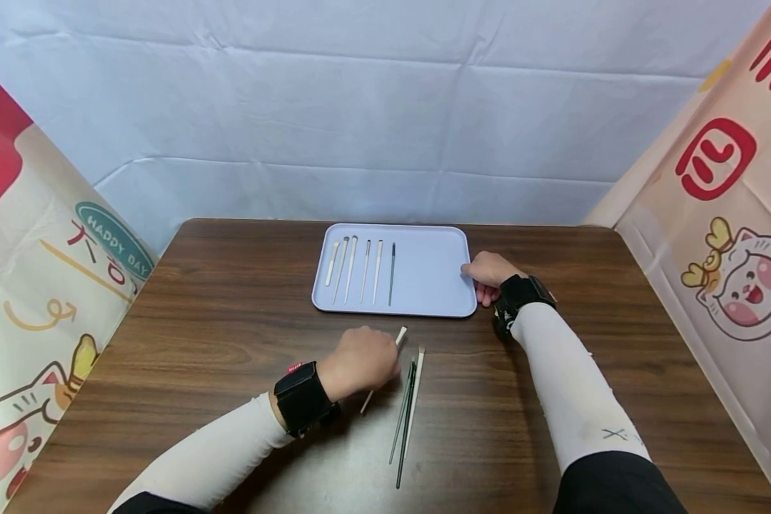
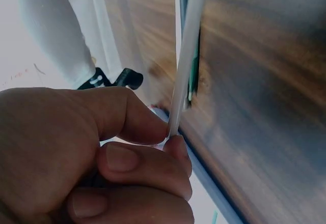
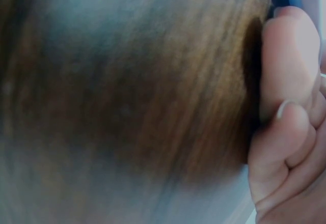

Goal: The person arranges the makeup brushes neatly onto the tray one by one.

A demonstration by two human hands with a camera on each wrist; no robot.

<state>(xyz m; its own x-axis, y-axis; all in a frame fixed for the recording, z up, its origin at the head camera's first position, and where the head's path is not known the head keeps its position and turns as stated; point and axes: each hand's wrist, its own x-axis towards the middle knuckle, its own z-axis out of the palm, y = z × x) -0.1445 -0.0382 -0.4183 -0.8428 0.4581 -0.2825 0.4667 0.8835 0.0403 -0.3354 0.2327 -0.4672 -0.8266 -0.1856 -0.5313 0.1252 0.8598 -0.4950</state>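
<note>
My left hand [image 1: 365,360] pinches a slim white-handled brush [image 2: 187,56] between thumb and fingers, just above the table in front of the tray. The brush slants, one end showing past the knuckles and the other below the hand. At the right end of the pale lavender tray [image 1: 430,275], my right hand [image 1: 490,273] grips the rim, thumb on top and other fingers curled against the outer side. Several thin brushes [image 1: 352,270] lie side by side in the tray's left half, roughly parallel. In the right wrist view, the curled fingers [image 3: 289,61] touch the tray's edge.
Beside my left hand, a loose bunch of dark-handled brushes [image 1: 406,421] and a white brush [image 1: 417,392] lies on the brown wooden table [image 1: 231,300]. A pale cloth [image 1: 360,128] hangs behind the table, with printed cloths [image 1: 719,285] at both sides.
</note>
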